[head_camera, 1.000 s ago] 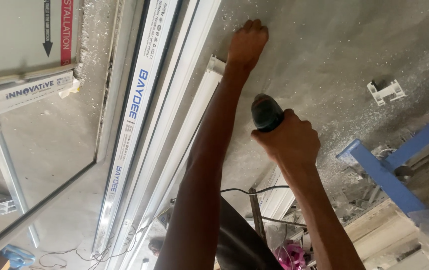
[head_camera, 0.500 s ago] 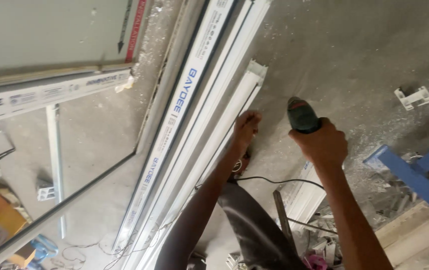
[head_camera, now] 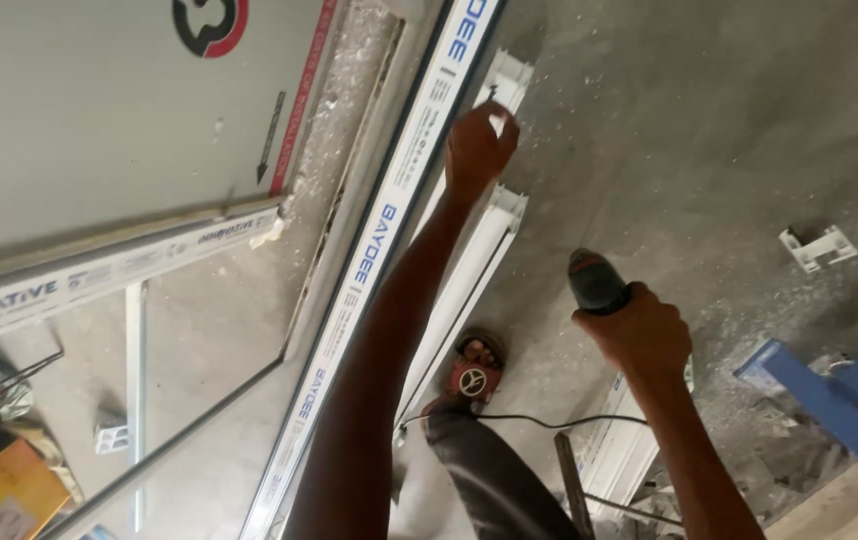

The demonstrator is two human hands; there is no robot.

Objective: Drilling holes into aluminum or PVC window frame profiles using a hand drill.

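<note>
Dusty concrete floor [head_camera: 709, 120] spreads under us, long white window frames [head_camera: 369, 270] lying across it.

We reach our left hand [head_camera: 477, 148] out to the end of a short white frame piece [head_camera: 502, 85], fingers pinched together on it, while our right hand [head_camera: 639, 335] stays clamped around a dark green drill [head_camera: 594, 281] just right of the frames; our sandal [head_camera: 473, 372] shows below.

So the left hand [head_camera: 476, 148] went from the bare concrete floor [head_camera: 689, 130], pulled back toward the body, then reached out again and ended up at the end of the white plastic profile [head_camera: 505, 85]. The right hand [head_camera: 639, 335] with the power drill [head_camera: 595, 282] dropped a little lower. A sandalled foot [head_camera: 474, 372] came into view too.
</note>
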